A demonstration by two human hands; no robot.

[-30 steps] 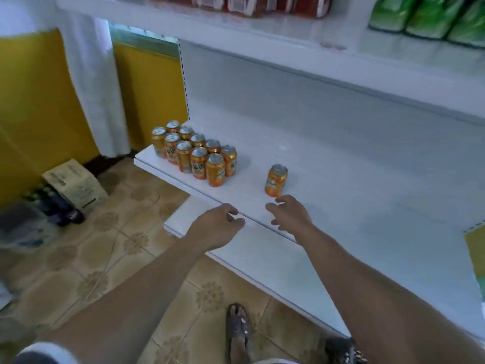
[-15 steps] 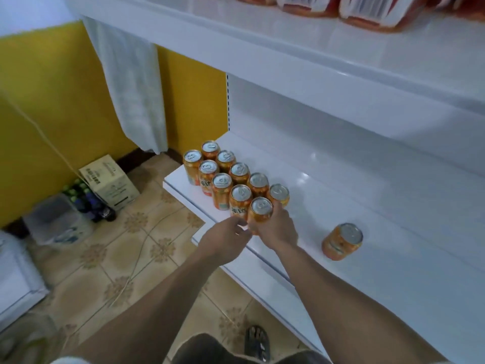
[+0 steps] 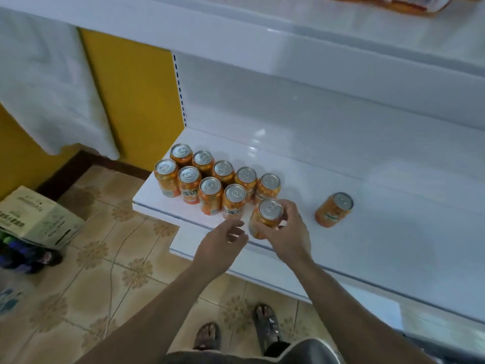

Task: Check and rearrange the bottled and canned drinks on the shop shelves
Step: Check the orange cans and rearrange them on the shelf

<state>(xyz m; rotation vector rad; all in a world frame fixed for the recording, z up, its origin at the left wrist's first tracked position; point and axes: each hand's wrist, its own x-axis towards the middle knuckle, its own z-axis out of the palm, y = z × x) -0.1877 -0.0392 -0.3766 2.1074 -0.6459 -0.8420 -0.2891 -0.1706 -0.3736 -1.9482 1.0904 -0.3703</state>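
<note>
Restocking the drinks: the right hand (image 3: 288, 232) grasps an orange aluminium drinks can (image 3: 270, 210) at the front edge of the white metal shelf (image 3: 393, 232).
The held can tilts slightly, just right of nine matching orange cans (image 3: 210, 190) standing in two rows at the shelf's left end (five behind, four in front). The left hand (image 3: 223, 248) hovers beside it, fingers relaxed, holding nothing. A lone orange can (image 3: 333, 210) sits well apart to the right. A cardboard box (image 3: 39, 219) lies on the patterned tiled floor (image 3: 105, 271).
</note>
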